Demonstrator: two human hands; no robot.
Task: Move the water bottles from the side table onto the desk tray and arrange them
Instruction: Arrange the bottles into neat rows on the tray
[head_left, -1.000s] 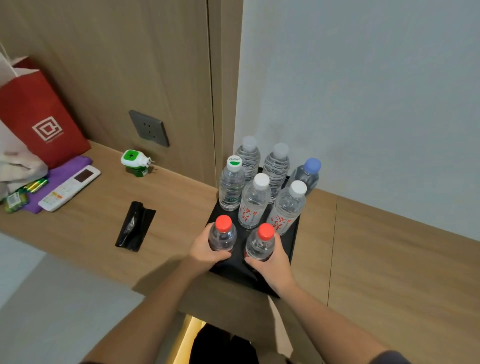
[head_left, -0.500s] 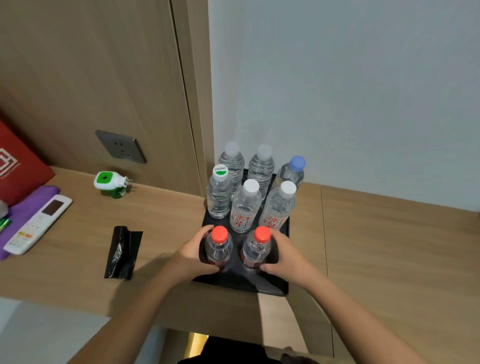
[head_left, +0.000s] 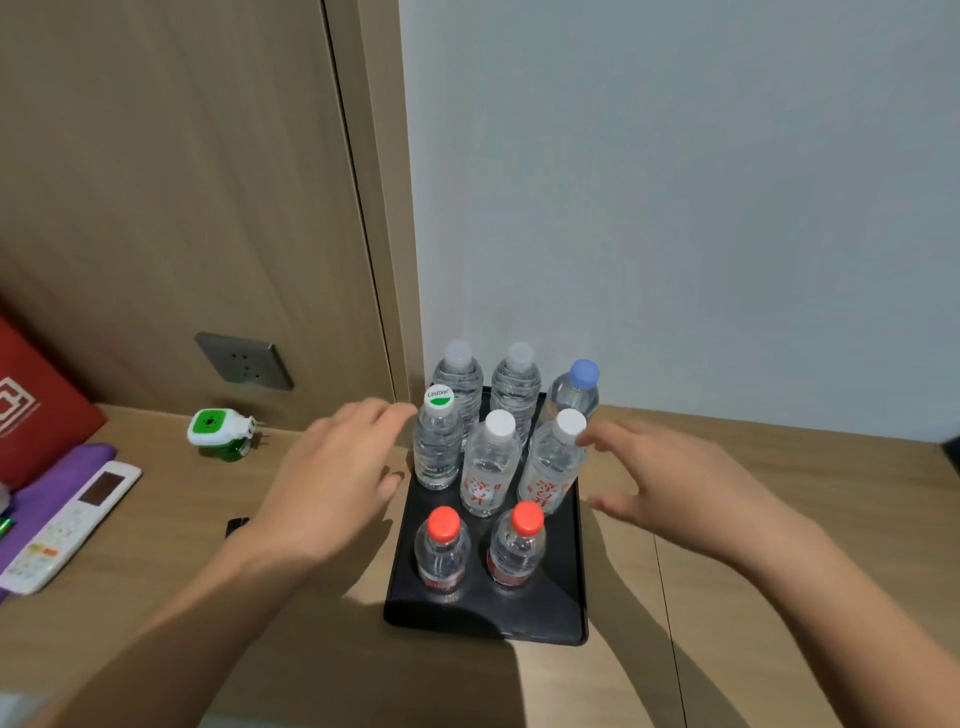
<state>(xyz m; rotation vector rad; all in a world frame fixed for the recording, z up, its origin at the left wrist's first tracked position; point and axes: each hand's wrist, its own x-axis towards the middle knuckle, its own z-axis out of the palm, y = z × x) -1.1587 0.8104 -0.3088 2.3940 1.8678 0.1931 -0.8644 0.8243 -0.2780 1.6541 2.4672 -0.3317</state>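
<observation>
Eight bottles (head_left: 491, 467) stand upright on the black tray (head_left: 483, 629), the empty, spread left hand (head_left: 337, 478) just left of the green-capped bottle (head_left: 439, 441), and the empty, spread right hand (head_left: 670, 488) just right of the outer white-capped bottle (head_left: 553, 462).

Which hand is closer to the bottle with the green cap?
Left. The left hand sits just left of the green-cap bottle, fingers by its cap; the right hand is across the tray, beside a white-cap bottle.
</observation>
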